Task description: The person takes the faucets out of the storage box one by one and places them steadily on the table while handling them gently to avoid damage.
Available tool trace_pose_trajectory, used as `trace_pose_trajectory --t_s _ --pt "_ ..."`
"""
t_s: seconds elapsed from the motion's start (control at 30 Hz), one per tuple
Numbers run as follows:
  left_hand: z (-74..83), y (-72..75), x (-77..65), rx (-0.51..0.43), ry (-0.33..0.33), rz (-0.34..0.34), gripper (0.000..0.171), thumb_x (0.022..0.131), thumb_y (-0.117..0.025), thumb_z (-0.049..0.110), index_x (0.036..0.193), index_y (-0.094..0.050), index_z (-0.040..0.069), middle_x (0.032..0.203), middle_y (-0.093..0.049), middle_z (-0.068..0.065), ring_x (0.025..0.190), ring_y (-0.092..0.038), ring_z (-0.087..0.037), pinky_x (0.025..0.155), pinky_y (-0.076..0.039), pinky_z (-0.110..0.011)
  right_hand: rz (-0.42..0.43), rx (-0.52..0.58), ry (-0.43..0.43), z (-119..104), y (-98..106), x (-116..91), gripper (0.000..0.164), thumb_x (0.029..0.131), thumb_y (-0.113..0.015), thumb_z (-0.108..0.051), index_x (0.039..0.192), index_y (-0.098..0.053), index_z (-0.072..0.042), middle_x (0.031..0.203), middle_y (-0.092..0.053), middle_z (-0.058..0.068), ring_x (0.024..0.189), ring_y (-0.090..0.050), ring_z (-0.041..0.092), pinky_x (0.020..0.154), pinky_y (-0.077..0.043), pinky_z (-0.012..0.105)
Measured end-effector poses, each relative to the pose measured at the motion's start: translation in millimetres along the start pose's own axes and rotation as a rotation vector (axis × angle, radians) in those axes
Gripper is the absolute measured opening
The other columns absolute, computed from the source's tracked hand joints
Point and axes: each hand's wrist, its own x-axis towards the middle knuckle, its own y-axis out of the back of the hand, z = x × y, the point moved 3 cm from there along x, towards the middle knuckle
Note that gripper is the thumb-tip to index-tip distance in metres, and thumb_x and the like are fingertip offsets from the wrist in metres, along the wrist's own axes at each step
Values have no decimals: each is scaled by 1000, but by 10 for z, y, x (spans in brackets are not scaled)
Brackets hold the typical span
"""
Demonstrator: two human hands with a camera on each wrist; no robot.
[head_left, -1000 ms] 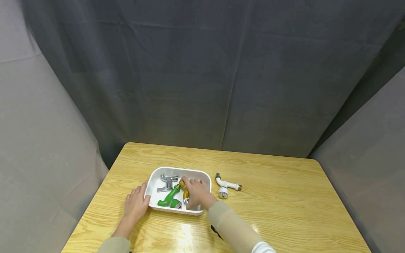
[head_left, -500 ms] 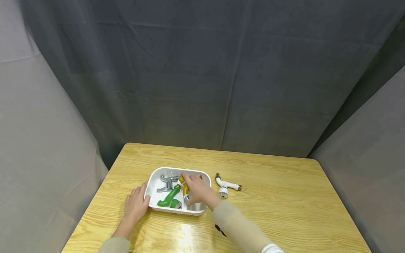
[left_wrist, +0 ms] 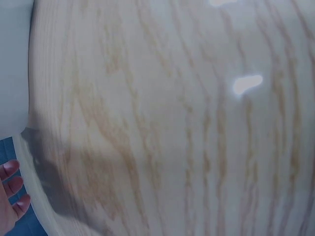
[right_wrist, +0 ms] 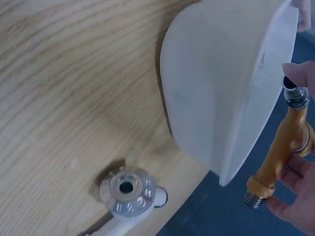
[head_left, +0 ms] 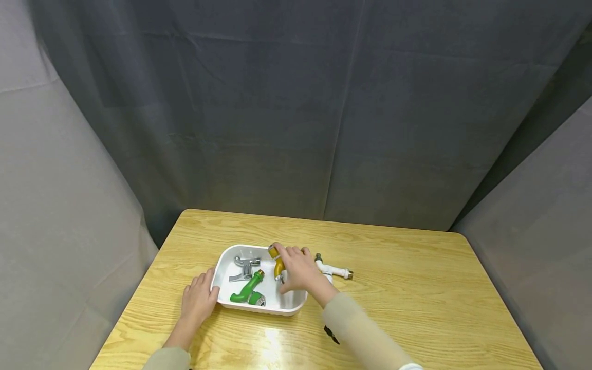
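My right hand (head_left: 300, 270) grips a yellow faucet (head_left: 279, 267) above the right part of a white tray (head_left: 273, 310). In the right wrist view the faucet (right_wrist: 279, 147) hangs beyond the tray's rim, its metal spout end under my thumb and its threaded end near my fingers. Inside the tray lie a green faucet (head_left: 250, 288) and a chrome faucet (head_left: 247, 268). My left hand (head_left: 199, 298) rests against the tray's left end with fingers extended; only a few fingertips (left_wrist: 14, 186) show in the left wrist view.
A white faucet (head_left: 334, 270) lies on the wooden table (head_left: 416, 288) just right of the tray, partly covered by my right hand. Its clear round knob (right_wrist: 128, 194) shows in the right wrist view. Dark cloth (head_left: 277, 128) hangs behind the table.
My right hand has lifted the yellow faucet off the tray floor and carried it up and to the right, toward the tray's right rim. My left hand and the tray have stayed put.
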Motion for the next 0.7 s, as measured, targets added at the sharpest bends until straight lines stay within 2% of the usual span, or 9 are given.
trace_pose_trajectory --t_s 0.27,0.7 --pt "-3 -1 -9 -2 -9 3 47 88 -43 25 131 -42 6 114 -55 -16 105 -50 -33 80 -38 -47 67 56 -56 224 93 -94 115 54 -82 -47 144 -17 -17 129 -49 9 120 -43 27 100 -25 53" --pt "-17 14 -13 -4 -6 -12 48 89 -41 25 132 -40 6 114 -55 -16 105 -49 -33 80 -38 -47 141 168 -216 641 179 -309 117 52 -83 -46 145 -17 -17 128 -50 9 118 -44 30 99 -23 55"
